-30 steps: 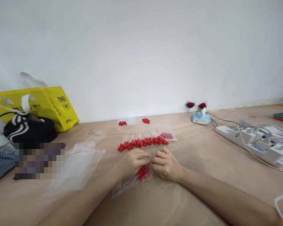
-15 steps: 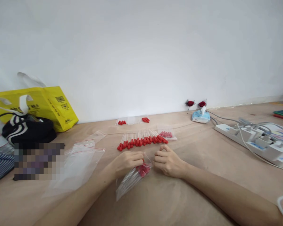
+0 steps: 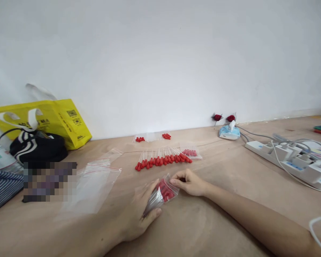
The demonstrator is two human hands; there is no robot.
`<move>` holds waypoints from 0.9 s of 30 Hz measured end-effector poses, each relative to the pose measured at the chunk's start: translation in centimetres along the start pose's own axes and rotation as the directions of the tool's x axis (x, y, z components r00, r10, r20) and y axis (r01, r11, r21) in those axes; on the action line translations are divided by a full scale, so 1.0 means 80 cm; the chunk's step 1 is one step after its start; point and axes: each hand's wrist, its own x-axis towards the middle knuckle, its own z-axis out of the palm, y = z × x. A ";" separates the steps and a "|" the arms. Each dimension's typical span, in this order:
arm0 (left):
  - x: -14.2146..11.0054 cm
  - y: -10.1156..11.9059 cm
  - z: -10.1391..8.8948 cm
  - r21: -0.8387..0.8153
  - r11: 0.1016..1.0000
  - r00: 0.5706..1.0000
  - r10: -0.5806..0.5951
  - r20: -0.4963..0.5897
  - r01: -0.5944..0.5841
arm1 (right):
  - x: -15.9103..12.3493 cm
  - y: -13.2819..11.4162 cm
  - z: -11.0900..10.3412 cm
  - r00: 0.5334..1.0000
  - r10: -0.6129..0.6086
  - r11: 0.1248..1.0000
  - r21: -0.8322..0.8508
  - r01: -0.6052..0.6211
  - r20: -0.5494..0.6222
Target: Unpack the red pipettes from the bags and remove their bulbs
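Observation:
A clear zip-lock bag [image 3: 168, 190] holds several droppers with red bulbs, their bulbs toward its mouth. My left hand [image 3: 135, 210] grips the lower end of this bag, fingers along the far side and thumb along the near side. At the bag's mouth, my right hand [image 3: 189, 182] pinches the edge between thumb and forefinger. Beyond my hands lies a row of loose red-bulbed droppers [image 3: 163, 160], thin tubes pointing to the wall. Behind the row sits another bag of red-bulbed droppers [image 3: 190, 152]. More red-bulbed droppers [image 3: 139, 139] lie in clear bags by the wall.
Flat clear zip bags [image 3: 96, 182] lie to the left. Behind them stand a black pouch [image 3: 40, 148] and a yellow tote bag [image 3: 77, 125]. On the right are a blue tissue pack [image 3: 229, 132], two dark red flowers [image 3: 217, 117] and a white power strip [image 3: 262, 149] with cables.
My left hand has shifted from the bag's mouth to its lower end. The right hand, apart from the bag before, now pinches its edge. The bag has turned and moved slightly up and right.

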 end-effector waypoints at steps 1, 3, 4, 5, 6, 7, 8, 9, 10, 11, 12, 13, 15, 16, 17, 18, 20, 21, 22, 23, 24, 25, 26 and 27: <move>0.003 0.000 -0.002 -0.005 1.000 1.000 0.007 0.018 -0.007 | 0.000 0.000 0.000 0.999 0.042 0.997 0.059 -0.044 0.029; 0.011 0.001 -0.007 -0.013 1.000 0.999 0.022 0.046 -0.021 | -0.001 -0.001 -0.002 0.993 0.079 0.990 0.110 -0.088 0.085; 0.015 0.001 -0.009 -0.015 1.000 0.998 0.025 0.054 -0.025 | -0.002 -0.002 -0.004 0.990 0.085 0.988 0.115 -0.099 0.116; 0.018 0.002 -0.011 -0.017 1.000 0.998 0.027 0.063 -0.026 | -0.003 -0.003 -0.005 0.986 0.090 0.988 0.111 -0.106 0.142; 0.020 0.004 -0.013 -0.020 1.000 0.998 0.025 0.066 -0.024 | -0.004 -0.005 -0.006 0.984 0.093 0.989 0.102 -0.109 0.155; 0.021 0.005 -0.014 -0.026 0.999 0.997 0.022 0.068 -0.020 | -0.005 -0.006 -0.007 0.984 0.098 0.990 0.085 -0.112 0.151; 0.022 0.007 -0.015 -0.032 0.999 0.997 0.023 0.067 -0.021 | -0.005 -0.008 -0.006 0.986 0.107 0.992 0.056 -0.115 0.129; 0.022 0.009 -0.017 -0.038 0.999 0.998 0.025 0.066 -0.023 | -0.006 -0.010 -0.004 0.989 0.118 0.993 0.015 -0.120 0.092; 0.022 0.011 -0.018 -0.045 0.999 0.997 0.026 0.066 -0.023 | -0.006 -0.012 -0.001 0.991 0.125 0.992 -0.029 -0.124 0.048; 0.022 0.013 -0.020 -0.051 0.999 0.997 0.022 0.072 -0.018 | -0.006 -0.015 0.002 0.992 0.130 0.989 -0.067 -0.129 0.007; 0.022 0.015 -0.022 -0.057 0.998 0.997 0.014 0.079 -0.010 | -0.007 -0.016 0.005 0.991 0.130 0.987 -0.095 -0.132 -0.025; 0.022 0.016 -0.023 -0.062 0.998 0.996 0.004 0.087 0.001 | -0.007 -0.018 0.008 0.991 0.129 0.985 -0.107 -0.133 -0.047; 0.023 0.018 -0.026 -0.068 0.998 0.995 -0.013 0.103 0.020 | -0.007 -0.020 0.012 0.989 0.128 0.986 -0.096 -0.135 -0.073; 0.023 0.018 -0.027 -0.065 0.998 0.994 -0.019 0.112 0.026 | -0.006 -0.020 0.013 0.988 0.129 0.987 -0.089 -0.136 -0.081; 0.024 0.018 -0.028 -0.060 0.998 0.993 -0.021 0.120 0.029 | -0.006 -0.020 0.014 0.987 0.133 0.986 -0.085 -0.140 -0.087; 0.024 0.018 -0.028 -0.053 0.998 0.991 -0.023 0.129 0.031 | -0.006 -0.019 0.014 0.986 0.136 0.986 -0.083 -0.144 -0.092; 0.024 0.018 -0.028 -0.046 0.998 0.989 -0.025 0.144 0.032 | -0.005 -0.017 0.014 0.985 0.140 0.985 -0.086 -0.149 -0.104; 0.024 0.018 -0.028 -0.048 0.999 0.989 -0.019 0.144 0.026 | -0.005 -0.015 0.014 0.984 0.140 0.985 -0.088 -0.150 -0.111; 0.024 0.018 -0.027 -0.053 0.998 0.990 -0.006 0.140 0.014 | -0.005 -0.014 0.015 0.983 0.144 0.984 -0.085 -0.154 -0.116; 0.024 0.018 -0.027 -0.061 0.998 0.990 0.009 0.137 -0.001 | -0.005 -0.012 0.015 0.982 0.149 0.985 -0.074 -0.159 -0.119; 0.024 0.018 -0.027 -0.067 0.998 0.990 0.023 0.136 -0.014 | -0.004 -0.011 0.016 0.981 0.155 0.985 -0.054 -0.162 -0.114; 0.024 0.018 -0.027 -0.070 0.997 0.990 0.033 0.135 -0.024 | -0.004 -0.010 0.016 0.982 0.160 0.986 -0.022 -0.162 -0.099; 0.024 0.018 -0.027 -0.071 0.997 0.990 0.036 0.135 -0.027 | -0.004 -0.009 0.017 0.984 0.160 0.987 0.017 -0.159 -0.080; 0.024 0.019 -0.028 -0.069 0.997 0.991 0.033 0.133 -0.024 | -0.003 -0.008 0.018 0.986 0.155 0.987 0.055 -0.152 -0.061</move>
